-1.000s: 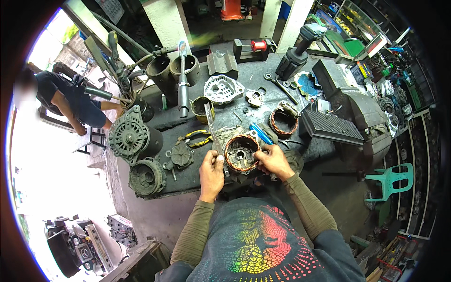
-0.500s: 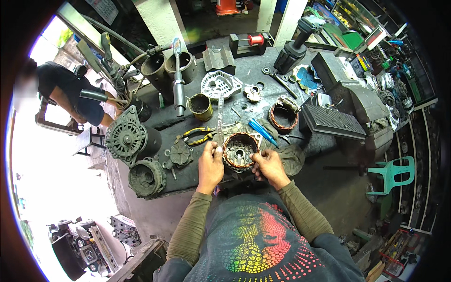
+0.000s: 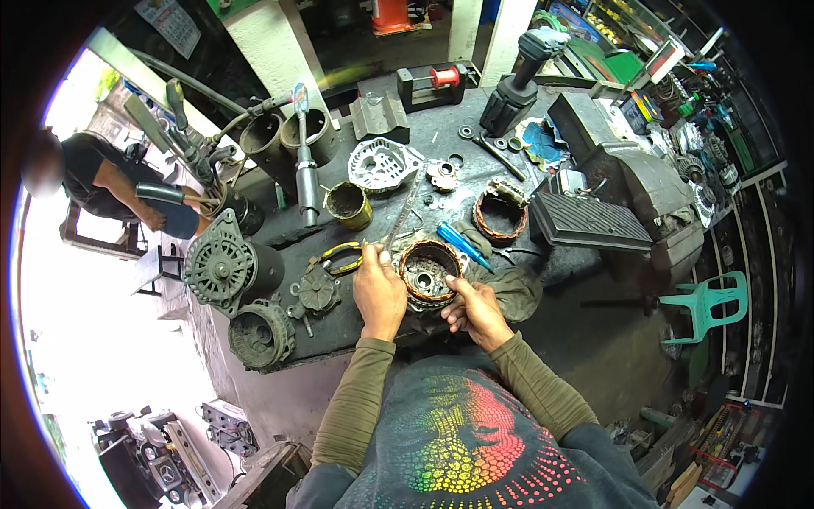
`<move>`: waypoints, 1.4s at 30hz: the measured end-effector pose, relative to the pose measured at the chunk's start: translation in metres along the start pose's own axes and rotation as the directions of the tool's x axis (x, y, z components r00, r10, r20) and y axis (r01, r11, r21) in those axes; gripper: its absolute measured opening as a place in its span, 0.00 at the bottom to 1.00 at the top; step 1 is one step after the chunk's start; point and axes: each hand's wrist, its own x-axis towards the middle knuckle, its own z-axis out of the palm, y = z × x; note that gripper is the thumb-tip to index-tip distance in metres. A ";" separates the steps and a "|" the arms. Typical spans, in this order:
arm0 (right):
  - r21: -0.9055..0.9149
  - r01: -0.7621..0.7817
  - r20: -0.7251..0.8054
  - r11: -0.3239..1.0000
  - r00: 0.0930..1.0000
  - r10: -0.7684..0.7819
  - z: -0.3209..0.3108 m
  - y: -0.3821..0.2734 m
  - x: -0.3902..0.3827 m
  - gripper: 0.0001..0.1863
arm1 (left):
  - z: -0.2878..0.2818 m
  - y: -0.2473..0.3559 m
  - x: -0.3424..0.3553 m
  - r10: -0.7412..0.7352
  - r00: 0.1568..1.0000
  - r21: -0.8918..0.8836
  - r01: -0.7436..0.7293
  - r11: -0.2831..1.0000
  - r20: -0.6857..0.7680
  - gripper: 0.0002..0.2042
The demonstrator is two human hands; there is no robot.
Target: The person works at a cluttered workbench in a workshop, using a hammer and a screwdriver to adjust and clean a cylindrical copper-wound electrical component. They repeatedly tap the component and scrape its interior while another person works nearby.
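Note:
My left hand (image 3: 380, 290) is closed on a long, thin metal bar (image 3: 405, 210), which slants up to the right over the bench. Just right of that hand is an alternator housing (image 3: 426, 281) with a copper winding ring. My right hand (image 3: 477, 314) grips this housing at its lower right rim, thumb on top, fingers curled below. Around them lie yellow-handled pliers (image 3: 336, 260), a blue tool (image 3: 454, 239), a yellow can (image 3: 348, 208), a second winding ring (image 3: 499, 220) and a dirty round metal cover (image 3: 316, 293).
The dark bench (image 3: 297, 343) also carries alternator parts (image 3: 223, 270), metal cylinders (image 3: 259, 140), a black power tool (image 3: 507, 106), a red spool (image 3: 444, 78) and a ridged block (image 3: 592, 222). At left a co-worker (image 3: 123, 187) bends down. A teal chair (image 3: 708, 310) is at right.
The bar in my left hand has swung from leaning left to slanting up rightward. My right hand has shifted slightly down and left along the housing's rim.

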 end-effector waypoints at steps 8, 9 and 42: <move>0.061 0.011 0.055 0.998 0.998 -0.014 -0.003 0.000 0.000 0.28 | 0.027 0.011 0.008 -0.027 0.995 -0.294 -0.004 0.956 -0.101 0.07; 0.063 0.012 0.054 0.998 0.998 -0.016 -0.004 0.000 0.000 0.28 | 0.029 0.010 0.008 -0.046 0.994 -0.283 0.016 0.959 -0.099 0.07; -0.307 0.168 -0.036 0.937 0.982 -0.187 -0.065 -0.001 -0.016 0.23 | 0.047 -0.010 0.016 -0.134 0.989 -0.451 0.090 0.888 -0.068 0.08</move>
